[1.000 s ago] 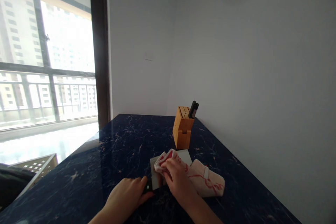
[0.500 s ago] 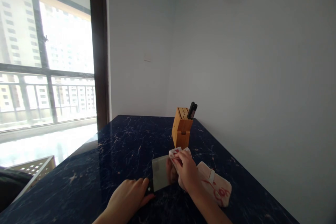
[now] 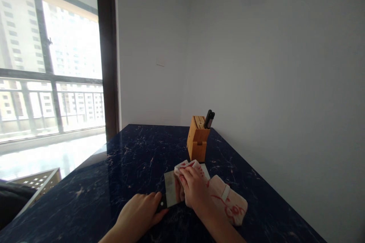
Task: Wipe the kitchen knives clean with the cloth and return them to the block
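A cleaver (image 3: 170,189) with a wide metal blade and a black handle lies near the front of the dark blue table. My left hand (image 3: 141,210) is closed around its handle. In my right hand (image 3: 195,190) is part of a white and pink cloth (image 3: 229,203), pressed onto the blade and covering its middle. The blade's far end shows beyond the cloth, and the rest of the cloth trails to the right on the table.
Behind the cloth stands a wooden knife block (image 3: 197,140) with black handles sticking out. The marbled table (image 3: 137,155) runs back to grey walls. At the lower left is a perforated chair (image 3: 42,184), with a large window beyond.
My right hand has slid left along the blade with the cloth, covering more of its middle and baring its far end. My left hand has barely moved.
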Available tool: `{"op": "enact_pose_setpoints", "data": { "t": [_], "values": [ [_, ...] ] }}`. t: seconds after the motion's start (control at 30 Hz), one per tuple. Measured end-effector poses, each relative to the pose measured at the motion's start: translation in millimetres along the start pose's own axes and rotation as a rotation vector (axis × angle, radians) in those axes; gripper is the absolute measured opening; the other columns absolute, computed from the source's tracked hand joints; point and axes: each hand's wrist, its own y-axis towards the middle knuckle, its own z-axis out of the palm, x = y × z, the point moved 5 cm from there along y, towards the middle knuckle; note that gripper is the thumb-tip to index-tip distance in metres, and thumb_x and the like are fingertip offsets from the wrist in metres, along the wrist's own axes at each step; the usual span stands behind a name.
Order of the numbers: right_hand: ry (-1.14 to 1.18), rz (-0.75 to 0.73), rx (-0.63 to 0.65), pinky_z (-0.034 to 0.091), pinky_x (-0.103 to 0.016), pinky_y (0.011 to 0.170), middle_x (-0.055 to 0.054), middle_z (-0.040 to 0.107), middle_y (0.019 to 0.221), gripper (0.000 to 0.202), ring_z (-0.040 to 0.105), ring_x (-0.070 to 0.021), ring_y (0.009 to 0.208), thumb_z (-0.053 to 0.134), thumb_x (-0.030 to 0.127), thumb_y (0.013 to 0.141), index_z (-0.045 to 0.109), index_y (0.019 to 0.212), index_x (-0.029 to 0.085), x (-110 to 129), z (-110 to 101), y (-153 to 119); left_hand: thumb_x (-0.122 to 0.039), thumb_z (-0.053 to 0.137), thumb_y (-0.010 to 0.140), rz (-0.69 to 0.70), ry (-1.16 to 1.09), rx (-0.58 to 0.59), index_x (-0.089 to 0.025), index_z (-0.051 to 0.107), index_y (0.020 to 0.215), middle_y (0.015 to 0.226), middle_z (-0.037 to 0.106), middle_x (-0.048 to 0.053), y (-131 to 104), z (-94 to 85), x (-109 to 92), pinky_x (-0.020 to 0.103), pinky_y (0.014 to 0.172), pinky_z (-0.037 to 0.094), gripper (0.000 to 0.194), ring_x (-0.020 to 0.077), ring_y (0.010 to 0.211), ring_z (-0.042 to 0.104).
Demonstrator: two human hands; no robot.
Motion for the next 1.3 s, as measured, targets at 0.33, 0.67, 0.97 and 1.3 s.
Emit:
{"op": "enact_pose_setpoints", "data": {
  "t": [0.33,0.67,0.97,1.3],
  "values": [
    [-0.148,-0.155,0.153,0.036,-0.035,0.089,-0.004,0.05,0.117,0.043,0.044,-0.0196,0.101,0.04,0.023,0.086,0.036,0.129,0.029,27,-1,-13,-0.054,0.025,0.085,-0.013,0.02,-0.011,-0.02,0.059,0.089,0.077,0.068,0.006,1,5.7,3,0.041,0.057,0.051,0.049,0.0291,0.066,0.065],
    [-0.289,-0.058,0.101,0.032,-0.046,0.089,-0.008,0.052,0.115,0.044,0.046,-0.0247,0.097,0.04,0.025,0.087,0.036,0.13,0.029,21,-4,-9,-0.054,0.025,0.086,-0.038,-0.005,0.021,-0.02,0.06,0.091,0.079,0.068,0.008,0,1.2,0,0.033,0.06,0.048,0.049,0.0259,0.071,0.066],
    [-0.267,-0.109,0.165,0.031,-0.048,0.087,-0.003,0.051,0.119,0.046,0.045,-0.0261,0.097,0.039,0.026,0.087,0.032,0.13,0.04,31,5,-14,-0.054,0.023,0.086,-0.015,0.015,0.006,-0.02,0.059,0.091,0.078,0.068,0.007,0,3.0,-1,0.035,0.059,0.049,0.049,0.0266,0.068,0.066],
    [-0.233,-0.134,0.173,0.032,-0.046,0.085,-0.002,0.051,0.119,0.047,0.045,-0.0256,0.098,0.04,0.024,0.086,0.032,0.129,0.042,31,7,-14,-0.054,0.024,0.086,-0.011,0.013,0.03,-0.02,0.059,0.094,0.08,0.068,0.008,0,2.3,-1,0.034,0.061,0.049,0.049,0.0257,0.071,0.066]
  ]
}}
